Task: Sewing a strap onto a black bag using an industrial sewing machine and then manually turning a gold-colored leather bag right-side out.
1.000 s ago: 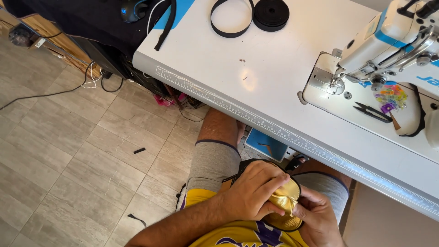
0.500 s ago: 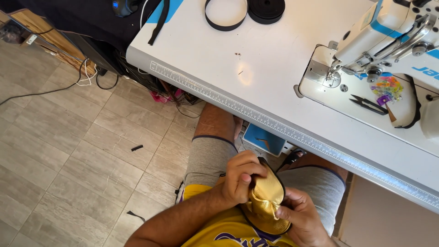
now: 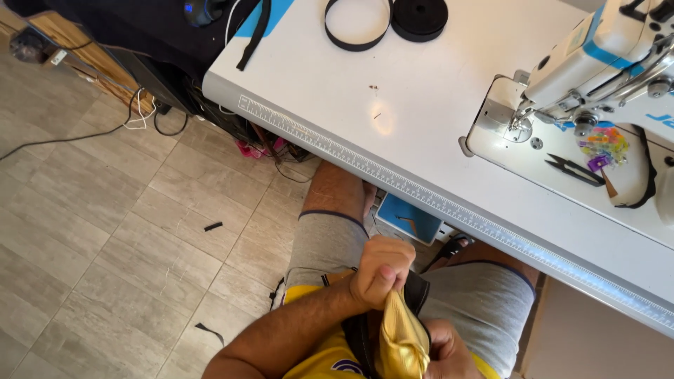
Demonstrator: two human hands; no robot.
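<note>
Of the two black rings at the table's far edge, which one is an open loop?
The left black ring: white table shows through its middle. The right black roll beside it is solid, tightly wound.

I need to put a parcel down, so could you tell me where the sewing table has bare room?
The white table is bare between the black loops and its ruler edge. Beside the sewing machine it is crowded with snips and coloured clips.

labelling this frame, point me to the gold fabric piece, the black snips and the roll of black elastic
gold fabric piece (image 3: pixel 401 342), head view, on its shiny middle fold between the hands
black snips (image 3: pixel 574 169), head view, on the blades, lying on the machine bed
roll of black elastic (image 3: pixel 419 16), head view, on the coil's top face
</note>
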